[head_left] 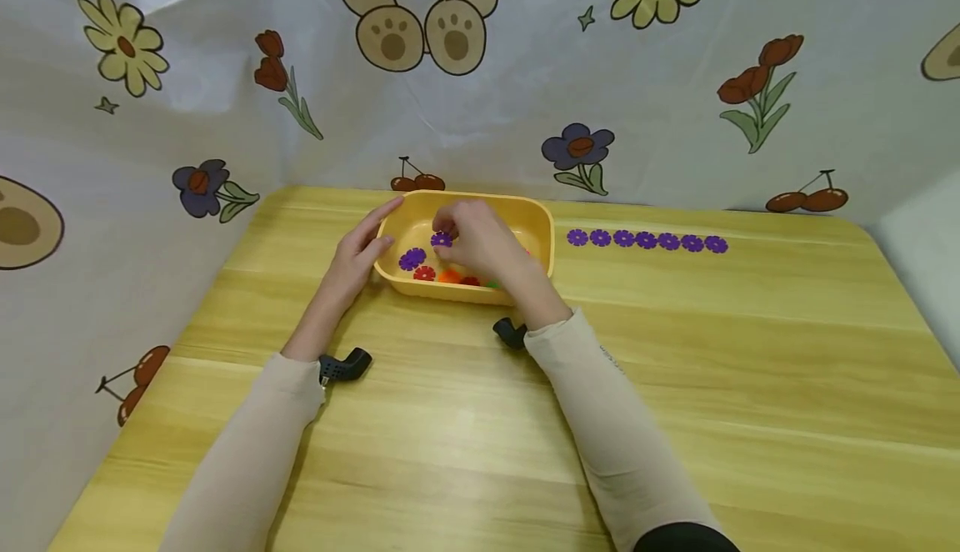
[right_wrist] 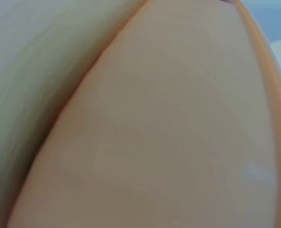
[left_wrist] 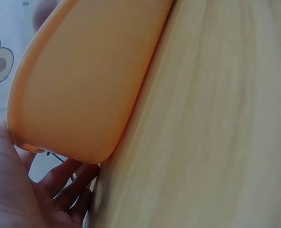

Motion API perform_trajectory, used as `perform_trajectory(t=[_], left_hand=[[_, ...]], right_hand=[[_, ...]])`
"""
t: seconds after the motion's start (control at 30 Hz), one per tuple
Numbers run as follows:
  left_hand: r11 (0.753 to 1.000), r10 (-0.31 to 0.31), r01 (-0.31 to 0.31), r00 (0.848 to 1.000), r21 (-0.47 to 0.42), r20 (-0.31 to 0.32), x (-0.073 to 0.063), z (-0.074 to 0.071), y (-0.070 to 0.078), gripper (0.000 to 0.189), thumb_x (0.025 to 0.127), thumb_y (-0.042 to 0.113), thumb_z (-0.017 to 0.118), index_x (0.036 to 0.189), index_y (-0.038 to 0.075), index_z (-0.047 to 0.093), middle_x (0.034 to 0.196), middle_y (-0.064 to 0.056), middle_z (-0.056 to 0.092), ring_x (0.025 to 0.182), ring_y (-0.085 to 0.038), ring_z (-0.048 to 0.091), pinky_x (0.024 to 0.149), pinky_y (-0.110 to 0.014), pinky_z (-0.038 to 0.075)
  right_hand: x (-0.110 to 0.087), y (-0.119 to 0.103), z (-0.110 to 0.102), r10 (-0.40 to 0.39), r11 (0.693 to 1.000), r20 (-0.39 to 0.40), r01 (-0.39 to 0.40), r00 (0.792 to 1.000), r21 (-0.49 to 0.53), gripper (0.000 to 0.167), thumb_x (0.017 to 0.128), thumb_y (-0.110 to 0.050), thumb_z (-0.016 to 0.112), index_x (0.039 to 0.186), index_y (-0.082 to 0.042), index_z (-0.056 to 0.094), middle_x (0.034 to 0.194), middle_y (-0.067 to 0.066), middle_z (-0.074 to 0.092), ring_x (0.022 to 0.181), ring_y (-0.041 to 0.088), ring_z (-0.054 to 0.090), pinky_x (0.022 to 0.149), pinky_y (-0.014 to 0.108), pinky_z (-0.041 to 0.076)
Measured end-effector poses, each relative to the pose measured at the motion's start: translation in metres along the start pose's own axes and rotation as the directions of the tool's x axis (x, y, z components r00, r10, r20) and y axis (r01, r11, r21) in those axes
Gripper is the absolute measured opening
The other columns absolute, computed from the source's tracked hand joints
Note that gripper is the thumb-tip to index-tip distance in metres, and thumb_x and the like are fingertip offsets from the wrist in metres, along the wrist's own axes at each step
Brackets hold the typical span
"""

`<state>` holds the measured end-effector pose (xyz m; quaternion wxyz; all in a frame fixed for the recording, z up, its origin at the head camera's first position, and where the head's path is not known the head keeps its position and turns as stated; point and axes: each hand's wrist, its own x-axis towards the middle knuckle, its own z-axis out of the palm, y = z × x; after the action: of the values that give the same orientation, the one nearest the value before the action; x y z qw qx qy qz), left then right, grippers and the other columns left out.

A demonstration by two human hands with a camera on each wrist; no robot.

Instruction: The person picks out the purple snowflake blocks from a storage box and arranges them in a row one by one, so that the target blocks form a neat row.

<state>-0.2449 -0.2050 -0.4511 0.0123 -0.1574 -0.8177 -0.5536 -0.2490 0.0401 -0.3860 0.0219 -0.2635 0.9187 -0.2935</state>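
Observation:
A yellow plastic tub (head_left: 465, 288) stands near the back of the table, holding purple, red, orange and green notched discs. My left hand (head_left: 352, 252) grips the tub's left end, thumb over the rim and fingers along the outside; the left wrist view shows those fingers (left_wrist: 67, 183) against the end wall. Inside the tub, my right hand (head_left: 480, 239) pinches a purple notched disc (head_left: 441, 239) between thumb and forefinger. Other purple discs (head_left: 412, 258) and a red disc (head_left: 424, 273) lie below it. Only the tub's outer wall (right_wrist: 154, 118) fills most of the right wrist view; the right fingers are hidden there.
To the right of the tub, several purple discs (head_left: 647, 240) lie in a straight row on the wooden table (head_left: 450, 435). A patterned cloth (head_left: 480, 110) hangs behind the table's back edge. Black wrist-worn devices (head_left: 348, 365) jut out at both cuffs.

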Motion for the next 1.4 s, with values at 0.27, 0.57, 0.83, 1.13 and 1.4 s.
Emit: perform_trajectory(t=[0.27,0.57,0.83,1.13,1.4], left_hand=[[1.000,0.015,-0.015,1.000,-0.020,-0.008,-0.003,-0.003,0.001,0.055,0.108,0.012,0.051,0.161,0.029,0.046,0.169,0.006,0.040,0.158,-0.019,0.033,0.129,-0.047,0.029],[0.999,0.014,-0.014,1.000,-0.042,-0.008,-0.005,-0.004,0.002,0.057,0.108,0.010,0.051,0.160,0.030,0.047,0.169,0.006,0.040,0.157,-0.020,0.035,0.128,-0.048,0.032],[0.998,0.021,-0.021,1.000,-0.051,-0.003,-0.004,-0.002,0.003,0.057,0.107,0.008,0.051,0.160,0.030,0.048,0.169,0.007,0.040,0.158,-0.019,0.034,0.129,-0.049,0.029],[0.998,0.027,-0.026,1.000,-0.050,0.010,-0.003,0.001,0.003,0.057,0.107,0.008,0.050,0.160,0.030,0.047,0.169,0.006,0.039,0.158,-0.019,0.034,0.129,-0.047,0.030],[0.999,0.021,-0.020,1.000,-0.048,0.016,-0.004,0.003,0.003,0.056,0.108,0.011,0.050,0.161,0.030,0.047,0.169,0.005,0.039,0.155,-0.023,0.038,0.121,-0.027,0.041]], right_hand=[[-0.019,0.010,-0.023,-0.014,0.999,-0.057,0.016,0.998,0.040,0.022,0.092,-0.016,0.082,0.111,-0.005,0.077,0.105,0.008,0.074,0.100,0.027,0.069,0.090,0.034,0.059],[-0.041,0.025,-0.042,-0.050,0.999,-0.146,0.051,0.988,0.008,0.021,0.090,-0.015,0.083,0.107,-0.004,0.077,0.103,0.009,0.074,0.095,0.026,0.071,0.087,0.036,0.060],[-0.052,0.042,-0.054,-0.044,0.999,-0.190,0.047,0.981,0.012,0.020,0.090,-0.015,0.083,0.105,-0.003,0.077,0.103,0.010,0.075,0.094,0.026,0.071,0.087,0.038,0.061],[-0.074,0.068,-0.071,-0.005,1.000,-0.263,0.012,0.965,0.027,0.019,0.088,-0.012,0.084,0.104,-0.003,0.078,0.100,0.011,0.074,0.092,0.030,0.072,0.083,0.043,0.064],[-0.104,0.095,-0.090,0.070,0.997,-0.318,-0.060,0.946,0.040,0.023,0.088,-0.012,0.084,0.108,-0.001,0.078,0.103,0.014,0.073,0.093,0.030,0.069,0.085,0.047,0.064]])
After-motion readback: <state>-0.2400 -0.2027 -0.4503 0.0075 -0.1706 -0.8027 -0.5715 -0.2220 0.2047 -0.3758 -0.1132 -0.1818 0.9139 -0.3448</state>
